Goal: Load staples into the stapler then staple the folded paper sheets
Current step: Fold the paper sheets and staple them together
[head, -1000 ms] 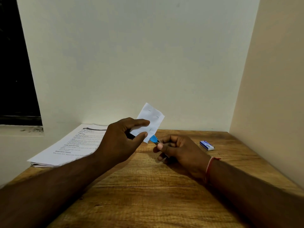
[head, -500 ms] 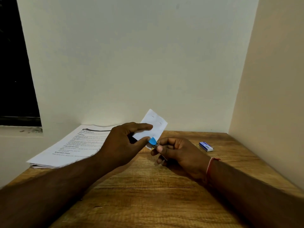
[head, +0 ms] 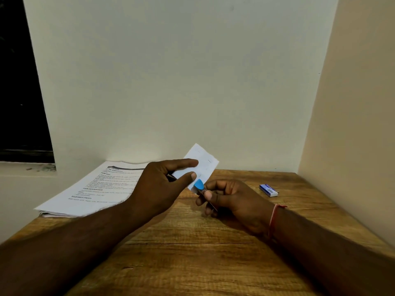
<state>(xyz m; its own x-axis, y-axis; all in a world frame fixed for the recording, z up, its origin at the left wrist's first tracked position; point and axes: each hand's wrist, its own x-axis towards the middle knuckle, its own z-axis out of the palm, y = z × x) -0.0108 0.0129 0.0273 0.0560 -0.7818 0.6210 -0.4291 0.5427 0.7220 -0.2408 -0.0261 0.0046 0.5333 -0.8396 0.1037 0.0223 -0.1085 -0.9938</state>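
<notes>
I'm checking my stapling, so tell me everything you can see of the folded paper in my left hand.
The folded paper is a small, narrow white slip, held above the wooden table and tilted so its far end points up and right. The left hand pinches it between thumb and forefinger. A few short dark staple marks show on its face. The blue-tipped stapler, gripped by the right hand, meets its lower corner.

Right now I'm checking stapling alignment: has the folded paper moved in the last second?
Yes: the folded paper has sunk slightly and shifted right, toward the staple box, which stayed put.
</notes>
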